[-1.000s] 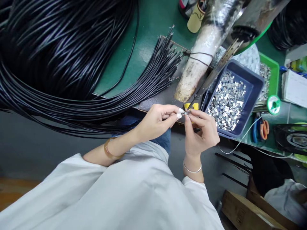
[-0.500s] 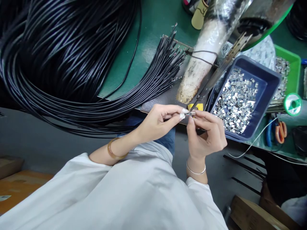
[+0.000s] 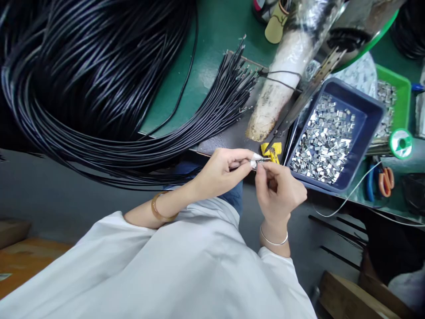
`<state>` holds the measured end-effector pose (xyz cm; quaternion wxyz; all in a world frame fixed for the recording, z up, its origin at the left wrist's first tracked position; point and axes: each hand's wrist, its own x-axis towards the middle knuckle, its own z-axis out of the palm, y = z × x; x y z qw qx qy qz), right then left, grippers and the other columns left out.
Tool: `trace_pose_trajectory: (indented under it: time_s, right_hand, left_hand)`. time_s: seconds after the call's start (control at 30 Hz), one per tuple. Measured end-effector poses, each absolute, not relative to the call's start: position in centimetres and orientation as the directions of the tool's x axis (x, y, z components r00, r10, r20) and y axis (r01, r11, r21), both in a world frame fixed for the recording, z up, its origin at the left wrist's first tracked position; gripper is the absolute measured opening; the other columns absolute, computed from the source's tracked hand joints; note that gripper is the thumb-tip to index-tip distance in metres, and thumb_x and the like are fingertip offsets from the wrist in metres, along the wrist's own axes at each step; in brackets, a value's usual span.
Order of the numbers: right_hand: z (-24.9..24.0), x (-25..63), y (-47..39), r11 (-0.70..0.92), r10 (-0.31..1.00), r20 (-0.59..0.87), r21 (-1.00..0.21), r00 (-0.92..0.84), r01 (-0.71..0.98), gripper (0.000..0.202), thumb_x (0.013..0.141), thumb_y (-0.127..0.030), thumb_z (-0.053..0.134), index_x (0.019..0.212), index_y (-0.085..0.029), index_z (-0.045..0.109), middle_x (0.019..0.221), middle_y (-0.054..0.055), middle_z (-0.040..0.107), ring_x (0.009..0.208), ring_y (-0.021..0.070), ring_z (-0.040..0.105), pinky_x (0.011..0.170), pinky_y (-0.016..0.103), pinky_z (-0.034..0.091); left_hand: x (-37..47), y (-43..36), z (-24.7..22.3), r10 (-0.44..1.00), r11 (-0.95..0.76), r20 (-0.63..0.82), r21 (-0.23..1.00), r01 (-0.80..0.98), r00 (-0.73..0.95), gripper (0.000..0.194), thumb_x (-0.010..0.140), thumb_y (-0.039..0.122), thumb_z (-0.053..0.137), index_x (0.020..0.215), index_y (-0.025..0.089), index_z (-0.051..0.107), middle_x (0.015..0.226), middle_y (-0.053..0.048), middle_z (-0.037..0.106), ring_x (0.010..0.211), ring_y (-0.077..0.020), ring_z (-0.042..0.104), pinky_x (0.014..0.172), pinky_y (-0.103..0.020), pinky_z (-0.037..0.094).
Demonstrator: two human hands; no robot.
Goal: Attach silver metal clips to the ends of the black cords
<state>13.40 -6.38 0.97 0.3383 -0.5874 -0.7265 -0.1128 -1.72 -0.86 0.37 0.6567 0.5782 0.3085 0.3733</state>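
My left hand [image 3: 223, 172], with white wraps on its fingertips, pinches the end of a black cable whose thin wire tips stick out past the fingers. Close against it, my right hand [image 3: 280, 189] has thumb and index finger pressed together at those tips; whatever is between them is too small to make out. Just beyond the fingertips sits a yellow piece [image 3: 275, 148] below a dark pointed metal tool [image 3: 285, 122]. Many black cables [image 3: 199, 124] lie to the left with their stripped ends on a dark board [image 3: 221, 142].
A blue tray [image 3: 367, 117] of small metal pieces stands right of my hands, with a green tray [image 3: 403, 95] behind. Pliers [image 3: 385, 181] and a green spool [image 3: 401, 144] lie further right. A white wrapped tube [image 3: 275, 88] slants over the board.
My right hand has shifted slightly left and its fingers have curled in more. The metal piece seen between the fingertips is now mostly hidden. More of the yellow piece shows.
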Motion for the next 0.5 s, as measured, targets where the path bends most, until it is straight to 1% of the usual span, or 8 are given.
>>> trace_pose_trajectory:
  time_s: [0.07, 0.17, 0.23, 0.27, 0.3, 0.37, 0.43, 0.5]
  right_hand:
    - [0.9, 13.3, -6.3, 0.268, 0.783, 0.621, -0.262, -0.051, 0.927, 0.01, 0.083, -0.019, 0.067, 0.092, -0.021, 0.062, 0.058, -0.009, 0.058, 0.044, 0.0028, 0.045, 0.048, 0.02, 0.033]
    - [0.8, 13.3, -6.5, 0.281, 0.79, 0.61, -0.271, -0.062, 0.921, 0.014, 0.083, -0.021, 0.069, 0.095, -0.021, 0.063, 0.055, -0.01, 0.054, 0.044, 0.0029, 0.044, 0.048, 0.019, 0.032]
    - [0.8, 13.2, -6.6, 0.277, 0.795, 0.604, -0.282, -0.054, 0.919, 0.012, 0.082, -0.019, 0.068, 0.093, -0.021, 0.063, 0.055, -0.01, 0.053, 0.043, 0.0024, 0.041, 0.048, 0.019, 0.032]
    - [0.8, 13.2, -6.7, 0.268, 0.804, 0.594, -0.312, -0.033, 0.912, 0.01, 0.082, -0.017, 0.067, 0.091, -0.021, 0.063, 0.055, -0.01, 0.053, 0.043, 0.0021, 0.039, 0.048, 0.019, 0.032]
    - [0.8, 13.1, -6.7, 0.255, 0.821, 0.57, -0.368, 0.001, 0.894, 0.007, 0.083, -0.017, 0.066, 0.088, -0.021, 0.063, 0.056, -0.01, 0.052, 0.043, 0.0019, 0.038, 0.048, 0.019, 0.032]
    - [0.9, 13.1, -6.8, 0.213, 0.879, 0.469, -0.549, 0.086, 0.808, 0.002, 0.085, -0.019, 0.064, 0.084, -0.02, 0.062, 0.057, -0.009, 0.05, 0.044, 0.0022, 0.039, 0.047, 0.018, 0.033]
    - [0.8, 13.3, -6.7, 0.158, 0.931, 0.336, -0.724, 0.143, 0.671, 0.008, 0.087, -0.025, 0.061, 0.081, -0.02, 0.061, 0.059, -0.008, 0.05, 0.046, 0.0031, 0.042, 0.045, 0.017, 0.033]
    - [0.7, 13.6, -6.4, 0.14, 0.938, 0.292, -0.812, 0.187, 0.566, 0.014, 0.088, -0.03, 0.059, 0.079, -0.019, 0.059, 0.059, -0.007, 0.05, 0.045, 0.0037, 0.044, 0.042, 0.017, 0.033]
  left_hand:
    - [-1.8, -1.0, 0.5, 0.85, 0.059, 0.023, 0.988, -0.14, 0.526, 0.021, 0.088, 0.022, 0.055, 0.095, 0.009, 0.07, 0.066, 0.0, 0.055, 0.056, -0.0061, 0.048, 0.051, -0.017, 0.039]
    - [-2.0, -1.1, 0.5, 0.853, 0.061, 0.021, 0.988, -0.14, 0.521, 0.02, 0.088, 0.021, 0.054, 0.094, 0.008, 0.069, 0.061, 0.001, 0.053, 0.054, -0.0064, 0.049, 0.051, -0.017, 0.04]
    - [-2.1, -1.1, 0.3, 0.853, 0.021, 0.046, 0.992, -0.124, 0.521, 0.02, 0.089, 0.02, 0.053, 0.093, 0.008, 0.069, 0.06, 0.001, 0.056, 0.053, -0.0068, 0.051, 0.052, -0.018, 0.041]
    - [-2.1, -1.2, 0.2, 0.853, -0.029, 0.079, 0.994, -0.104, 0.516, 0.021, 0.09, 0.02, 0.053, 0.094, 0.009, 0.069, 0.062, 0.0, 0.058, 0.054, -0.0072, 0.052, 0.052, -0.018, 0.042]
    - [-2.1, -1.3, 0.0, 0.854, -0.107, 0.133, 0.991, -0.081, 0.503, 0.021, 0.09, 0.019, 0.053, 0.096, 0.009, 0.07, 0.064, -0.001, 0.062, 0.056, -0.0079, 0.055, 0.055, -0.018, 0.044]
    - [-2.1, -1.4, -0.3, 0.837, -0.318, 0.295, 0.948, -0.03, 0.46, 0.021, 0.09, 0.016, 0.053, 0.099, 0.011, 0.071, 0.076, -0.004, 0.071, 0.067, -0.0103, 0.064, 0.064, -0.019, 0.05]
    - [-1.9, -1.6, -0.5, 0.789, -0.511, 0.461, 0.86, 0.016, 0.406, 0.022, 0.089, 0.013, 0.053, 0.101, 0.013, 0.071, 0.087, -0.007, 0.075, 0.077, -0.0111, 0.068, 0.072, -0.019, 0.051]
    - [-1.8, -1.7, -0.7, 0.748, -0.614, 0.562, 0.788, 0.047, 0.352, 0.02, 0.088, 0.011, 0.054, 0.098, 0.012, 0.072, 0.084, -0.006, 0.075, 0.071, -0.0089, 0.066, 0.068, -0.017, 0.05]
